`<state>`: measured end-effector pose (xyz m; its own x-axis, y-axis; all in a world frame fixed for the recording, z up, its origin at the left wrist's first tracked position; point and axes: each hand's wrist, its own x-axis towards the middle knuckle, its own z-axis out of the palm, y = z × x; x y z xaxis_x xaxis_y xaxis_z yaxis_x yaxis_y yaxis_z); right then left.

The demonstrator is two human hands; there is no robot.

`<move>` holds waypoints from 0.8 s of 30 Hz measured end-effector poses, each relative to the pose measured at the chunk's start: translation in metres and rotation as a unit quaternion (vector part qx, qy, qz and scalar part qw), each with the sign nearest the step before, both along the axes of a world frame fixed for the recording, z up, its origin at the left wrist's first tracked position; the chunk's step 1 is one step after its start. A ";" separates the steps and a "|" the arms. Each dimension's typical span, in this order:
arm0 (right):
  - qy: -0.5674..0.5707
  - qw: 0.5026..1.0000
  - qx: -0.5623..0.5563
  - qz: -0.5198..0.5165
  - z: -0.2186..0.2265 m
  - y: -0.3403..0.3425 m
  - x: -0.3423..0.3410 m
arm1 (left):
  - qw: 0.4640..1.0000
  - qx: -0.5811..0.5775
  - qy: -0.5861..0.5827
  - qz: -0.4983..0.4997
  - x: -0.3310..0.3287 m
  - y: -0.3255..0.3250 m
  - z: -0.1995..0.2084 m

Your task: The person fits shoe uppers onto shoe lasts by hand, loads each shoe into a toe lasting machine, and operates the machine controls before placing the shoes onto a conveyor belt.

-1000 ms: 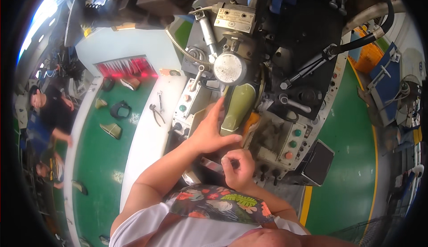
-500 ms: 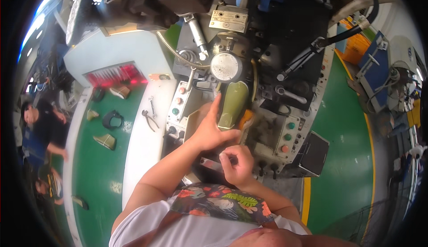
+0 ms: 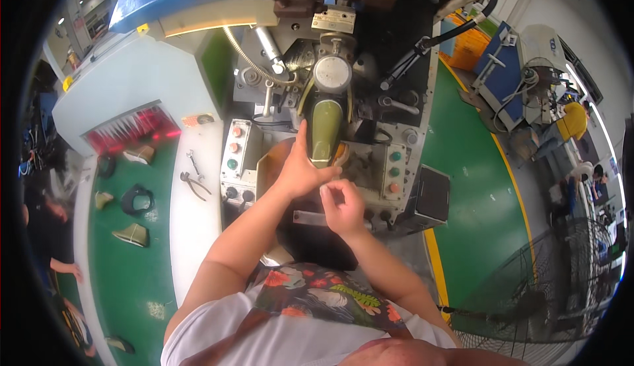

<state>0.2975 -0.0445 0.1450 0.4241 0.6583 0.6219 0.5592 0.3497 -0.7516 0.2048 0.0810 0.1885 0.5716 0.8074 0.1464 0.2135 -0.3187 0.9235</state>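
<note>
An olive-green shoe (image 3: 325, 128), sole side up and edged with a pale line, sits in the clamp of the machine in front of me. My left hand (image 3: 300, 176) grips its near end, the index finger along the left side and the thumb across the end; the other fingers are hidden. Just right of and below it, my right hand (image 3: 345, 207) is closed, thumb and index finger curled into a ring. Whatever it may hold is hidden. Beyond the shoe stands the machine's round metal pad (image 3: 332, 74).
Button panels flank the machine on the left (image 3: 234, 154) and right (image 3: 394, 168). Pliers (image 3: 194, 184) and a wrench (image 3: 192, 162) lie on the white conveyor edge. Several shoe pieces, including an olive one (image 3: 132, 234), rest on the green belt (image 3: 119, 287). A wire fan guard (image 3: 528, 300) stands lower right.
The view has shifted, so the machine appears lower and further left. My left hand stays on the shoe's near end, which sits closer under the round pad. My right hand stays closed beside it.
</note>
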 end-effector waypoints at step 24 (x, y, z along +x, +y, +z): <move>0.411 0.907 -0.078 0.054 -0.010 -0.007 0.005 | 0.985 -0.131 -0.091 -0.067 -0.071 -0.032 0.043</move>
<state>0.3026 -0.0518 0.1351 0.6305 0.7759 0.0214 -0.2431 0.2235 -0.9439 0.1340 0.0495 0.2315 0.6585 0.7508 0.0526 0.0092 -0.0779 0.9969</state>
